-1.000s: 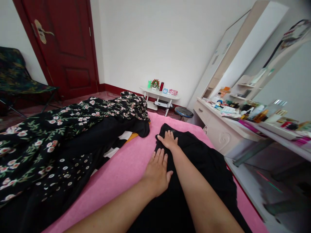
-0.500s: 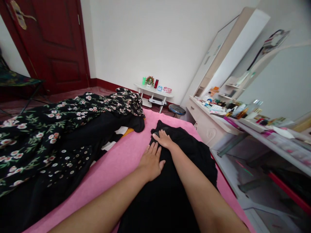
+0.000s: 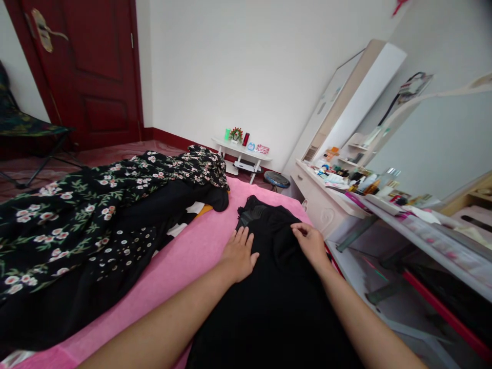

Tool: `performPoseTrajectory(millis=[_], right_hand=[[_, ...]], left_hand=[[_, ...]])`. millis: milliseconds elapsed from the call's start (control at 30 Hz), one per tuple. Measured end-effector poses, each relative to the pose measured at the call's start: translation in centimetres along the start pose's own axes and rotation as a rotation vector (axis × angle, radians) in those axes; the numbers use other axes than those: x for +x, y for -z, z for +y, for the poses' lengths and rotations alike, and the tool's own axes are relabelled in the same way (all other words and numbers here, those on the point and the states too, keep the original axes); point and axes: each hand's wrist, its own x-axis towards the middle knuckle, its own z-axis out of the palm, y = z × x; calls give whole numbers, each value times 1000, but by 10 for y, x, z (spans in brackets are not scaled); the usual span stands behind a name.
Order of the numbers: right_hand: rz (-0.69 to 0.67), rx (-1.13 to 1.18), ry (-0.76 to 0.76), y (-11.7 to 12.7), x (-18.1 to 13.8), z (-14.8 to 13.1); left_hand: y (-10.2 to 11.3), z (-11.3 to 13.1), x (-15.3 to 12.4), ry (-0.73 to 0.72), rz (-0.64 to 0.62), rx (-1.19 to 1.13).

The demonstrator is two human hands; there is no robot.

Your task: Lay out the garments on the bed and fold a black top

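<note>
A black garment [image 3: 269, 297] lies spread lengthwise on a pink bed cover [image 3: 184, 261] in front of me. My left hand [image 3: 238, 253] rests flat on the garment's left edge, fingers stretched out and together. My right hand [image 3: 309, 243] is at the garment's right side, its fingers curled and pinching the black fabric. The garment's far end [image 3: 253, 210] shows a sheer lace-like patch.
A pile of black floral and dotted clothes [image 3: 96, 220] covers the bed's left half. A cluttered white dressing table with mirror [image 3: 346, 189] stands close on the right. A small white side table [image 3: 242, 154] and round stool [image 3: 277, 179] sit by the far wall; a red door [image 3: 88, 66] is at the left.
My right hand has left the garment's far end and moved right and nearer to its right edge, closing on the fabric. The left hand has stayed flat in place.
</note>
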Motion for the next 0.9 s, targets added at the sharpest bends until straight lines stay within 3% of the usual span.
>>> performPoseTrajectory(millis=[167,333,467,633,833,900], right_hand=[[-88,-195,60,-45,44,-30],[-154,-407,-165,-87,96,-28],[-141,-529,-321,-105,112,-14],[-54,-588,-230,-112,118,-6],[-109,-525,-100,-133,118,-16],[-225,-386,-29,-143,112,-19]], left_hand=[[-2,-1,1,-8,15,8],[-2,-1,0,0,21,-43],[6,1,-1,16,110,-96],[15,2,0,-133,91,-117],[9,2,0,-90,13,-111],[8,2,1,-99,11,-90]])
